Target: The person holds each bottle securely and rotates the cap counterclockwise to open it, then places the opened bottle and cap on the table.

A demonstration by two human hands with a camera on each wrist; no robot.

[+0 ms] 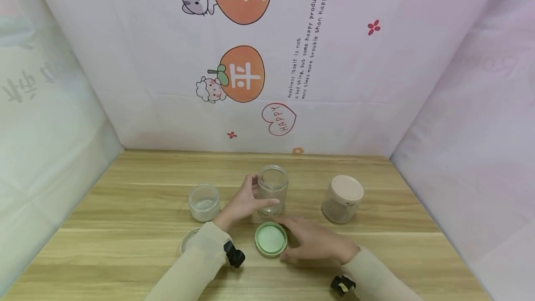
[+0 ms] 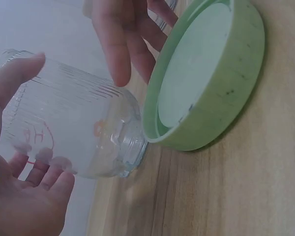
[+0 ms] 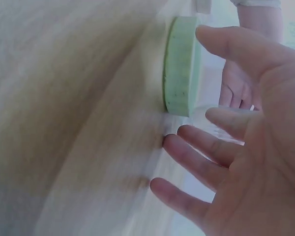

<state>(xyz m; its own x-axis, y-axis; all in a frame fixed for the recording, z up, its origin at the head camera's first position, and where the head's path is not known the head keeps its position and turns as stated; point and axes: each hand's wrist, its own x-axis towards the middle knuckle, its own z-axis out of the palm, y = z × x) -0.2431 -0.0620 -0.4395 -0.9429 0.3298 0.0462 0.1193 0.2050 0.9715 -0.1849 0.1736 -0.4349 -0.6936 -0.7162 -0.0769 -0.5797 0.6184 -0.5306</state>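
A clear ribbed glass jar (image 1: 272,188) stands open-topped at the middle of the wooden table (image 1: 125,208). My left hand (image 1: 250,198) grips it from the left, thumb across its front and fingers behind. In the left wrist view the jar (image 2: 73,128) lies between my thumb and fingers (image 2: 34,206). A green lid (image 1: 270,239) lies with its inside up just in front of the jar. My right hand (image 1: 311,240) hovers flat beside the lid's right edge, fingers straight, holding nothing. The right wrist view shows the lid (image 3: 181,66) edge-on, apart from my spread right hand (image 3: 246,147).
A short clear jar (image 1: 204,202) stands to the left. A jar with a beige lid (image 1: 343,198) stands to the right. A pale lid (image 1: 188,240) lies partly under my left sleeve. Printed cloth walls (image 1: 267,82) close in the back and both sides.
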